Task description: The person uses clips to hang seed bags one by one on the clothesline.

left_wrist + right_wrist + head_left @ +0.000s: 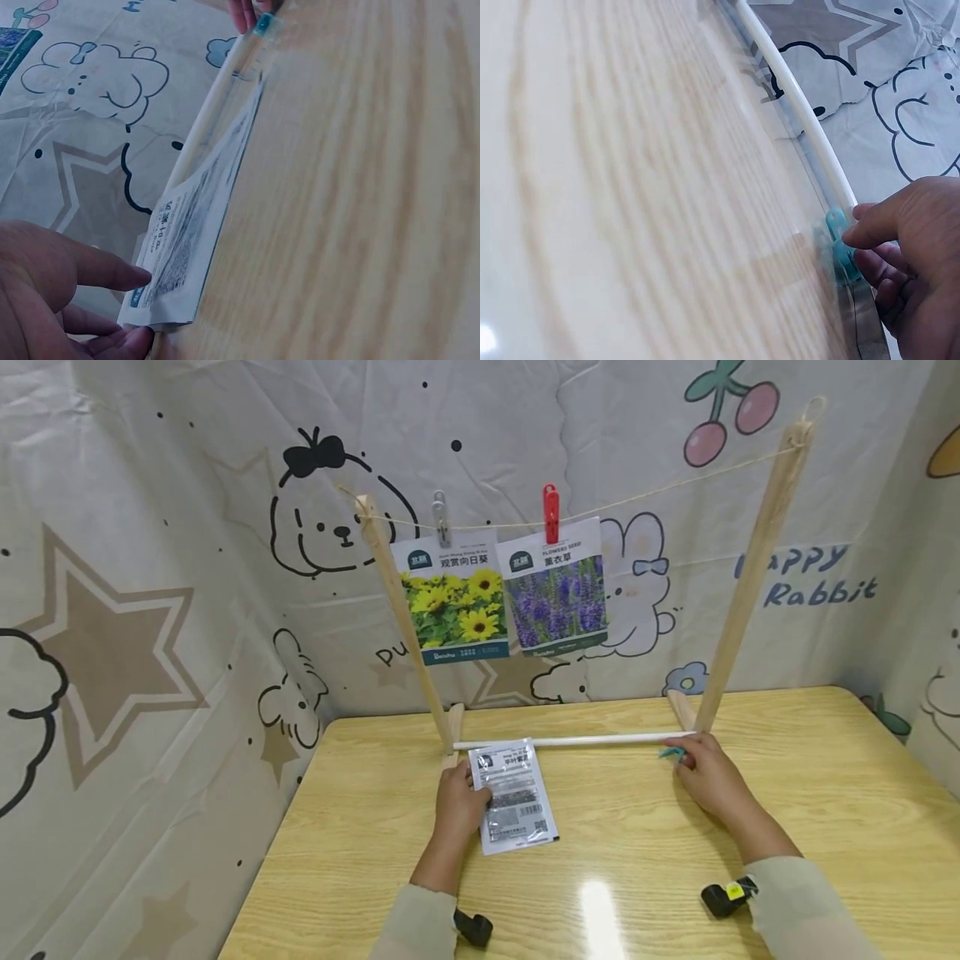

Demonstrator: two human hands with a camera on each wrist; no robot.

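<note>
I can see both forearms point(765, 832) stretched from the near side across the tabletop point(615, 827), angling inward, the hands well apart. The left hand point(461, 799) has a silver seed packet point(517, 814) by its left edge, thumb on top, near the left post's point(408, 618) foot; the right hand point(708, 774), fingers bent, pinches a teal clip point(835, 225) beside the right post's point(750, 577) foot.

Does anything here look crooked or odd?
Yes, slightly: the purple-flower packet hangs tilted under its red clip, probably because the string slopes up toward the right-hand post, though the camera angle may exaggerate it. I see nothing spilled or damaged.
</note>
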